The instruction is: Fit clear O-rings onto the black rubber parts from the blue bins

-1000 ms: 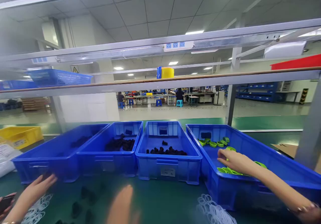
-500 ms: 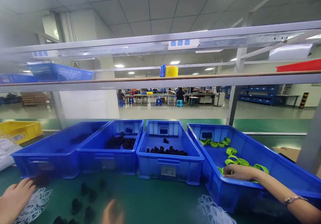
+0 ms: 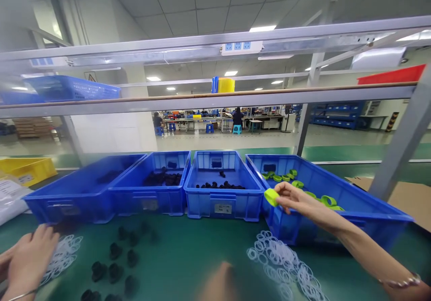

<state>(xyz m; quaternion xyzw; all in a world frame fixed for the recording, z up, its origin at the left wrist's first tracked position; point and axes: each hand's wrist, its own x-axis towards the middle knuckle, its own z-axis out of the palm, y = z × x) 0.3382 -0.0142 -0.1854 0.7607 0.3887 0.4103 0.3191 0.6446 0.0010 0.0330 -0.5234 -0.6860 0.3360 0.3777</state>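
Observation:
Above the front left corner of the right blue bin (image 3: 357, 215), my right hand (image 3: 294, 197) pinches a bright green ring (image 3: 271, 197) between thumb and fingers. Other green rings (image 3: 328, 201) lie inside that bin. At the bottom middle edge, my left hand (image 3: 218, 283) is smeared by motion over the green tabletop (image 3: 175, 256), so its fingers cannot be made out. To its right lies a pile of thin clear rings (image 3: 279, 258). Several small black parts (image 3: 115, 272) stand on the tabletop to its left, partly blurred.
Two blue bins (image 3: 224, 202) (image 3: 144, 197) hold black parts; another blue bin (image 3: 70, 204) stands further left. A co-worker's hands (image 3: 32, 256) rest by more clear rings (image 3: 62, 258). Behind are a yellow bin (image 3: 30, 168), a shelf (image 3: 188, 99) and a metal post (image 3: 397, 143).
My right hand has lifted out of the right bin with a green ring and moved left. My left hand has moved right along the bottom edge. The view has shifted slightly.

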